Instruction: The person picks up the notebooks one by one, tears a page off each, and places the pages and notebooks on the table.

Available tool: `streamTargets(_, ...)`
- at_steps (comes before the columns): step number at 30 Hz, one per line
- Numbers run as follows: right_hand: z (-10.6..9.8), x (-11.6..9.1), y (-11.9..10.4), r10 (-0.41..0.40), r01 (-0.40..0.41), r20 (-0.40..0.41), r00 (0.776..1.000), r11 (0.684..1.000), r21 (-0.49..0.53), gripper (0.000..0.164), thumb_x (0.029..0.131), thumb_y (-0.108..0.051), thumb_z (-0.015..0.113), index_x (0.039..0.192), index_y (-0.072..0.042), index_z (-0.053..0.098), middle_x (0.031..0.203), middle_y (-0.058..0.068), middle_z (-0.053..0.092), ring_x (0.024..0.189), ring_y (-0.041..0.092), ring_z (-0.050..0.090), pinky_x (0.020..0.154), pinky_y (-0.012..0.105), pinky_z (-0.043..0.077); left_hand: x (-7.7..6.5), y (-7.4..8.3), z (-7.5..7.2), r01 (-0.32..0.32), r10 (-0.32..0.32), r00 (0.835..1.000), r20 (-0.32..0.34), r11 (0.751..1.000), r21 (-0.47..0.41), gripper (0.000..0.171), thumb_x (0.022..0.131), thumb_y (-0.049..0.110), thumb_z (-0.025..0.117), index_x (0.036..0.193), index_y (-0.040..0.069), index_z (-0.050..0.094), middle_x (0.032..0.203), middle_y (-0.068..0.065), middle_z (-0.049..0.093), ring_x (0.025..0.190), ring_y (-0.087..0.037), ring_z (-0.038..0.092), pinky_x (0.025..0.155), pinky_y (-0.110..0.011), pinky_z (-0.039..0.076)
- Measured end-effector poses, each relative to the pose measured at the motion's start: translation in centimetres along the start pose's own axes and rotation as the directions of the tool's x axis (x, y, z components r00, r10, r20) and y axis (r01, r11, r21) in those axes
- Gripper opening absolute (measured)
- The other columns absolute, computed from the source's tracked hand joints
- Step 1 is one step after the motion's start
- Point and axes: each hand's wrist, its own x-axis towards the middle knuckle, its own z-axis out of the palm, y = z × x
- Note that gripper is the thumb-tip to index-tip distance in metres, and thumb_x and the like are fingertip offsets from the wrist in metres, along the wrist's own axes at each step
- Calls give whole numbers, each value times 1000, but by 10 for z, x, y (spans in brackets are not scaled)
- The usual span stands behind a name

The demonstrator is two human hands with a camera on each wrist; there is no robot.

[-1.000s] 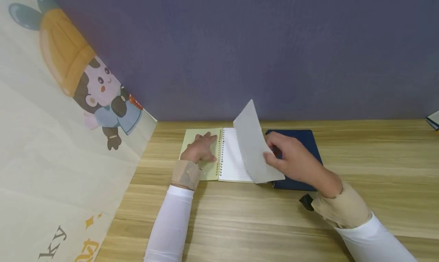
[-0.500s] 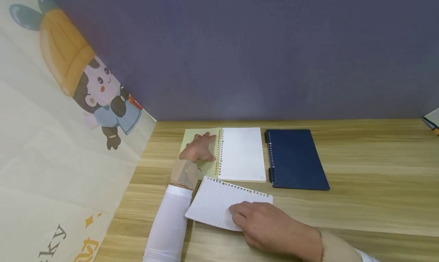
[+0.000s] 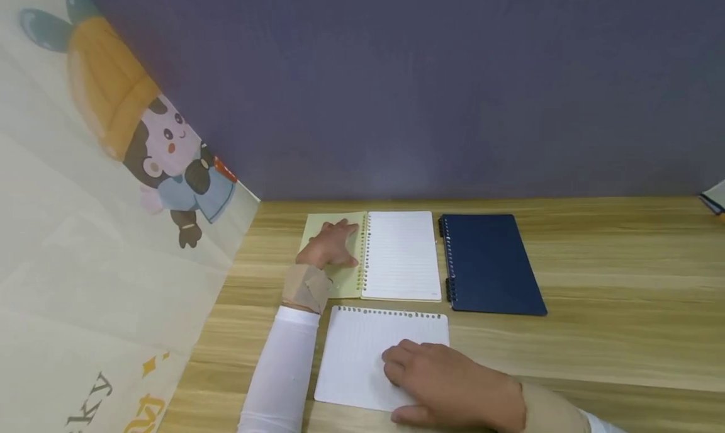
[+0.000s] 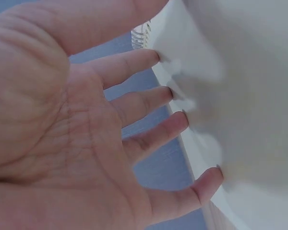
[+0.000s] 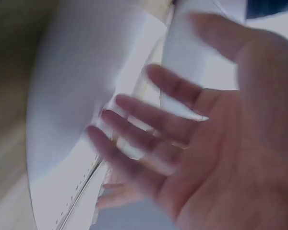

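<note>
My left hand (image 3: 331,245) rests with spread fingers on the pale yellow-green cover page (image 3: 345,282) of an open loose-leaf notebook. In the left wrist view its fingertips press on that cover (image 4: 259,96). To the right of the holes lies the notebook's white lined paper (image 3: 401,257). Nearer the front, a loose white sheet (image 3: 351,364) with a row of punched holes along its far edge lies on the table. Over its right part is my right hand (image 3: 447,382), fingers extended, fingertips at the paper; the right wrist view shows the palm (image 5: 211,163) with nothing gripped.
A navy binder cover (image 3: 493,263) with black rings along its left edge lies right of the notebook. The wooden table (image 3: 623,294) ends at a dark purple panel (image 3: 453,93) behind. A cartoon-printed white sheet (image 3: 85,263) stands at the left.
The right hand has brought the loose sheet from above the notebook down to the table in front, turned it holes-away, and released its grip. The left hand has stayed in place.
</note>
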Motion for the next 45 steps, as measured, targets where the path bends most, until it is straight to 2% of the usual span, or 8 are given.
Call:
streamTargets(6,-12,3,50,193,-193,-68,979,981,8,30,92,-44,48,102,-17,54,112,-3,51,99,11,48,81,28,41,-2,5,-1,-42,42,999,-5,999,-31,82,75,30,72,144,21,30,150,-4,20,136,-32,15,98,-51,26)
streamTargets(11,-10,8,91,331,-331,-22,943,943,-23,41,89,-33,55,121,-7,53,133,14,45,121,28,42,95,40,33,-19,12,-15,-61,61,998,-6,998,-35,73,76,30,71,140,20,37,141,-4,36,126,-26,35,92,-38,36)
streamTargets(15,-5,10,108,383,-382,38,923,924,-25,52,88,-35,55,129,-2,48,137,19,39,125,34,36,98,45,29,-34,19,-19,-61,61,998,13,998,-16,65,76,26,72,134,21,44,138,-4,40,122,-23,39,85,-35,39)
streamTargets(20,-1,14,114,432,-433,115,895,901,-12,55,89,-39,53,131,-4,47,140,16,36,128,34,32,100,48,25,-47,16,1,-124,120,991,57,989,79,83,67,31,79,138,19,38,143,-6,31,130,-27,27,95,-40,32)
streamTargets(25,-3,14,115,428,-427,103,898,904,-32,50,90,-38,52,127,-5,51,138,16,39,126,33,35,100,46,27,-52,10,20,-150,141,987,78,981,125,106,58,41,83,145,19,27,152,-11,11,137,-30,10,102,-47,20)
streamTargets(33,-5,13,114,430,-428,84,899,903,-47,47,90,-36,52,126,-5,52,136,17,41,125,35,37,101,46,25,-50,7,23,-187,186,982,24,967,171,97,58,41,82,141,21,36,149,-10,21,134,-33,20,96,-40,31)
streamTargets(37,-4,13,113,427,-423,69,902,904,-61,47,90,-35,51,125,-5,52,136,18,41,125,35,37,100,46,26,-52,9,25,-172,170,985,27,969,178,100,57,31,83,142,21,33,149,-11,20,133,-31,22,93,-39,34)
streamTargets(45,-2,12,112,416,-410,72,907,908,-86,49,88,-35,55,126,-4,51,137,19,39,124,35,38,100,45,27,-55,17,36,-128,123,992,34,951,282,98,65,3,70,147,13,18,151,-15,11,136,-33,13,103,-46,19)
